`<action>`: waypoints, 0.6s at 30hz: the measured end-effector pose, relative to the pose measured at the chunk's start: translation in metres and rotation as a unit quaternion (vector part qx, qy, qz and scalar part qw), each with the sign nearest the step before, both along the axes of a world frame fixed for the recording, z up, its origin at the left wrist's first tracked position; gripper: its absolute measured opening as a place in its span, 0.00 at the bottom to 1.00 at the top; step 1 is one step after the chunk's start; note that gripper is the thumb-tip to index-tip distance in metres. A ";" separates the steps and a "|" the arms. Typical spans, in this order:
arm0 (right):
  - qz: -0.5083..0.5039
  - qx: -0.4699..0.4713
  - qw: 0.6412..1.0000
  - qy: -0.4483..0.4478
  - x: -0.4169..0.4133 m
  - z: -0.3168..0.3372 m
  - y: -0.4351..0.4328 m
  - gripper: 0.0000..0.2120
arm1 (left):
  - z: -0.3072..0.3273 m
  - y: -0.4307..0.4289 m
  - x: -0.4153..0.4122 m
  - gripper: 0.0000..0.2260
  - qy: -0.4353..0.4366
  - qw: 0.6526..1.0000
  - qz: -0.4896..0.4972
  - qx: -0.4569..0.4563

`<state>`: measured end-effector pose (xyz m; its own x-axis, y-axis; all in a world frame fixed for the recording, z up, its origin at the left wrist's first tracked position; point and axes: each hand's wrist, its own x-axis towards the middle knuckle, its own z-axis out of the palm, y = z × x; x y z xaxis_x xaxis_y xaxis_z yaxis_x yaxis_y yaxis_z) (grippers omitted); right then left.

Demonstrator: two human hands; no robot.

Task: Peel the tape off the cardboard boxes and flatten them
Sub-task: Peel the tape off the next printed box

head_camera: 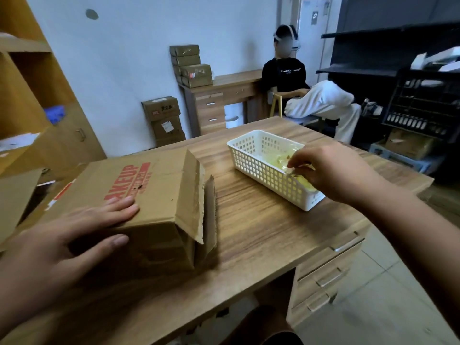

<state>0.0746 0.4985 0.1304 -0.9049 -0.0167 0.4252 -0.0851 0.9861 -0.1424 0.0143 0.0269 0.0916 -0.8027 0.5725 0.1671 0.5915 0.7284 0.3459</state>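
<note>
Cardboard first, from the head view — box [149,195] lying on its side at the left of the desk [261,232], red print up, end flaps [194,195] loose and hanging open toward the white basket [258,170]. Left hand [74,235] spread flat on the top face, fingers straight, thumb down the near side — pressing, not gripping. Right hand [331,170] over the basket, grip narrow, pinching a clear strip of tape [290,171] above more crumpled tape inside. Likely light and hollow, stiff along the creases yet quick to buckle across a panel; tape thin, sticky, prone to cling to fingers. Best taken by the flap edges or opposite corners, then pushed down along the folds. Any tape left on the far end: cannot tell.
</note>
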 end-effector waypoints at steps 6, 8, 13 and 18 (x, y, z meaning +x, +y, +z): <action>-0.009 0.026 0.999 0.019 0.012 0.005 -0.006 0.09 | 0.022 0.026 0.032 0.24 0.047 0.993 -0.033 0.098; 0.007 0.011 0.999 0.048 0.015 0.009 -0.008 0.11 | 0.031 0.032 0.040 0.24 0.045 0.991 -0.040 0.120; 0.075 -0.089 0.984 0.133 0.017 0.017 -0.020 0.12 | 0.043 0.034 0.044 0.22 0.018 0.990 -0.053 0.128; 0.190 -0.137 0.971 0.052 0.009 -0.002 -0.054 0.24 | 0.051 0.029 0.046 0.20 0.035 0.993 -0.078 0.083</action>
